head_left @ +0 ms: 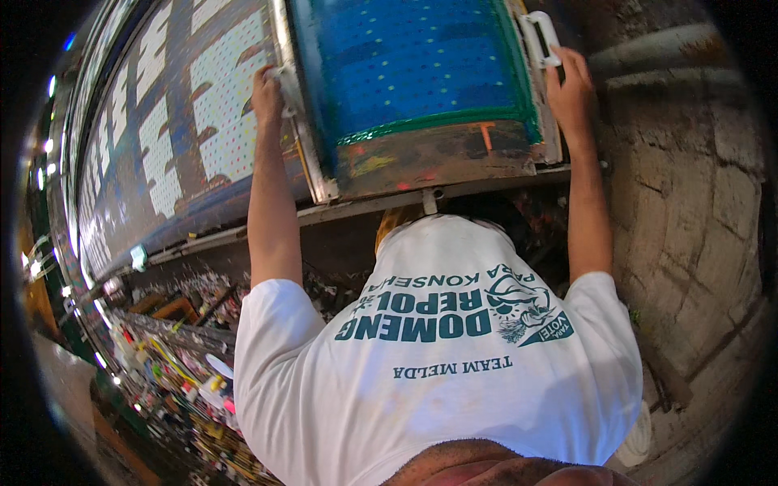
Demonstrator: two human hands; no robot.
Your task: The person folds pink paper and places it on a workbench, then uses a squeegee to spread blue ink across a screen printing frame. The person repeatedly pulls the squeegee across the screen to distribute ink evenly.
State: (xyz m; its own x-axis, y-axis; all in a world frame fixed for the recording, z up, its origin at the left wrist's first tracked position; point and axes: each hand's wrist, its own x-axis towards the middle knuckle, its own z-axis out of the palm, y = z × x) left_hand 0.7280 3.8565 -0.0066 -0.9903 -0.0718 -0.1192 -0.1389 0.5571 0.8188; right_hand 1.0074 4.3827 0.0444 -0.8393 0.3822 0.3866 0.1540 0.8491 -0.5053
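A screen printing frame (324, 188) with blue, speckled mesh (421, 69) and a green border lies in front of me at the edge of a long table. My left hand (267, 97) is closed around the frame's left side, at a pale handle (290, 91). On the right side, my right hand (572, 85) grips the frame's edge just below a white handle (545, 36), its fingertips touching the handle's lower end. Left of the frame, white cut pieces with coloured dots (231, 121) lie in rows on the dark tabletop (190, 190).
A metal rail (365, 209) runs along the table's near edge. Below it on the left, a cluttered heap of scraps and containers (190, 381) covers the floor. A rough block wall (677, 170) stands close to my right arm.
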